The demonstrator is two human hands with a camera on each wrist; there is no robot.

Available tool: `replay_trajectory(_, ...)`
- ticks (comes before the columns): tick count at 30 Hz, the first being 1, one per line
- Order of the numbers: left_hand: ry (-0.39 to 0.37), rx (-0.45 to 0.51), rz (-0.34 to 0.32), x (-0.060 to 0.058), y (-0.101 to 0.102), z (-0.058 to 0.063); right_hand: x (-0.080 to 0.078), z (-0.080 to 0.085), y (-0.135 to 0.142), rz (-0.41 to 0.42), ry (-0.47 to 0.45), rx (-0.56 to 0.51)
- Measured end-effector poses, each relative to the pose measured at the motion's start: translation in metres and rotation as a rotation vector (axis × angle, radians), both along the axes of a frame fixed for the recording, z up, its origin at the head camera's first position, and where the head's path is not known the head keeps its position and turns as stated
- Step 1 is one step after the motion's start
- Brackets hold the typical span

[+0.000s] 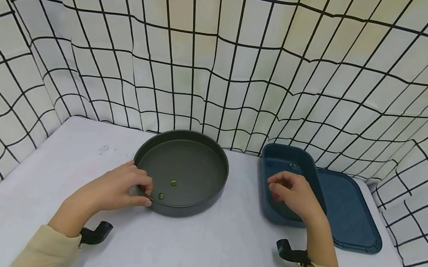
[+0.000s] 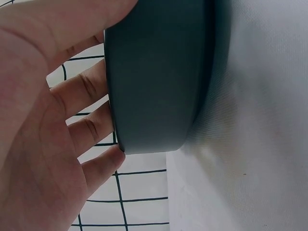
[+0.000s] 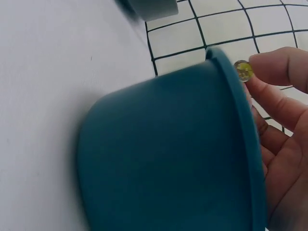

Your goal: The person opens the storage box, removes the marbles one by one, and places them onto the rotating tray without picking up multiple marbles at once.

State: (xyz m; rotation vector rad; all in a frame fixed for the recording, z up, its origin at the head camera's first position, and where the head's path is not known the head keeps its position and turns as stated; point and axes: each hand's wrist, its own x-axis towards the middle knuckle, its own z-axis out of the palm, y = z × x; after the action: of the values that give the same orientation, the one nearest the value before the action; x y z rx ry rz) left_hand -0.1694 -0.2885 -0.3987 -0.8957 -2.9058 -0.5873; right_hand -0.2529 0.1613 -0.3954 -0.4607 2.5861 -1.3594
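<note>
A dark grey round pan [image 1: 188,157] stands on the white table, with two yellow-green glass marbles [image 1: 173,182] on its floor. My left hand [image 1: 120,186] holds the pan's near-left rim, fingers over the edge and thumb on the outside. Over the blue rectangular tub [image 1: 263,191], my right hand [image 1: 293,194] pinches a clear yellow-green marble [image 3: 244,70] between thumb and index finger. In the right wrist view that marble appears just above the tub's rim. Inside the tub, toward its far end, lie green marbles [image 1: 292,166] and a blue one [image 1: 270,163].
A flat blue lid [image 1: 350,208] lies on the table [image 1: 198,253] against the tub's right side. Black wire grid panels [image 1: 234,61] backed with pale cloth stand behind the table and along both sides.
</note>
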Motion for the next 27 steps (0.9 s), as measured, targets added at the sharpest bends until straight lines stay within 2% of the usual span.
replay_trajectory(12, 0.016, 0.006, -0.008, -0.001, 0.000, -0.001, 0.001, -0.001, -0.014, 0.045, -0.002, -0.210)
replay_trajectory(27, 0.009, 0.003, -0.002, -0.001, 0.000, -0.002, 0.006, -0.006, -0.050, 0.071, -0.039, -0.362)
